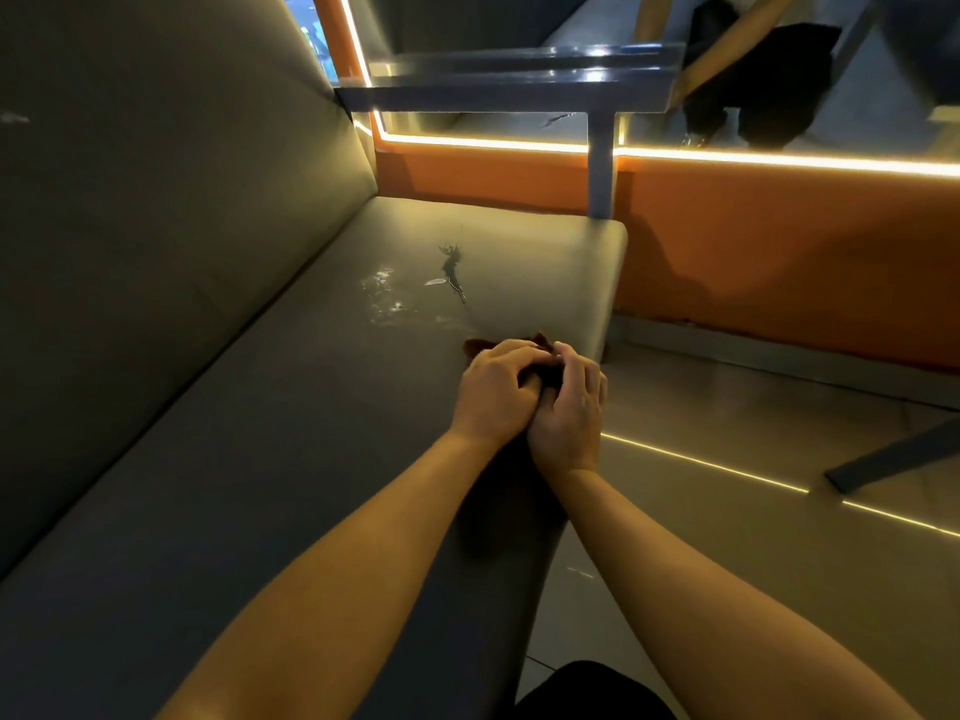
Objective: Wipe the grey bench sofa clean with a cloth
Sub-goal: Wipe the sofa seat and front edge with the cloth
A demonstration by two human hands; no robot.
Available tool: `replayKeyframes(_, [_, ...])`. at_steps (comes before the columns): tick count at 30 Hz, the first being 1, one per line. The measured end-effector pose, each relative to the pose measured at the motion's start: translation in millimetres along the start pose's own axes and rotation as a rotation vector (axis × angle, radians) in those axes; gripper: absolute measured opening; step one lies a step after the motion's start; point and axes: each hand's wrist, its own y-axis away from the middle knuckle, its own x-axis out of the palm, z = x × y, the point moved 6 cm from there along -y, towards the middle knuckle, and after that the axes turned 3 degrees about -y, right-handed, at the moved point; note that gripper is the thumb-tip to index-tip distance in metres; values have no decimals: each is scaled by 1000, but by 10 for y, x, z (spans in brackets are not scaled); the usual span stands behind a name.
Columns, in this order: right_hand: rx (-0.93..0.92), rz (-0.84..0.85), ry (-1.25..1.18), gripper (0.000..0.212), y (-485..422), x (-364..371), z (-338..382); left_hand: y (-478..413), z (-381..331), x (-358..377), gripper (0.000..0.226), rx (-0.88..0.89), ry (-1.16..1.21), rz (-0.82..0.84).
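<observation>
Grey upholstery is covering the bench sofa (260,407), and we are working at the right edge of its seat, towards the far end. We are holding a dark brown cloth (475,347) bunched on the seat there. Our left hand (493,389) is gripping the bunch with its fingers bent over it. Our right hand (569,407) is touching the left, its fingers curled round the cloth's right side. Both hands are hiding most of the cloth. Just beyond, a dark tear (453,275) and a wet sheen (382,293) are showing on the seat. An orange wall panel (779,252) is standing behind.
</observation>
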Motion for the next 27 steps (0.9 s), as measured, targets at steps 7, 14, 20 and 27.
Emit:
replayKeyframes(7, [0, 18, 17, 41, -16, 9, 4, -176, 364, -77, 35, -47, -219, 123])
replayKeyframes(14, [-32, -19, 47, 38, -23, 57, -19, -497, 751, -234, 32, -294, -274, -96])
replayKeyframes(20, [8, -21, 27, 44, -34, 22, -13, -216, 413, -129, 34, -201, -246, 14])
replayKeyframes(27, [175, -25, -70, 43, -2, -70, -89, 245, 94, -6, 34, -13, -176, 81])
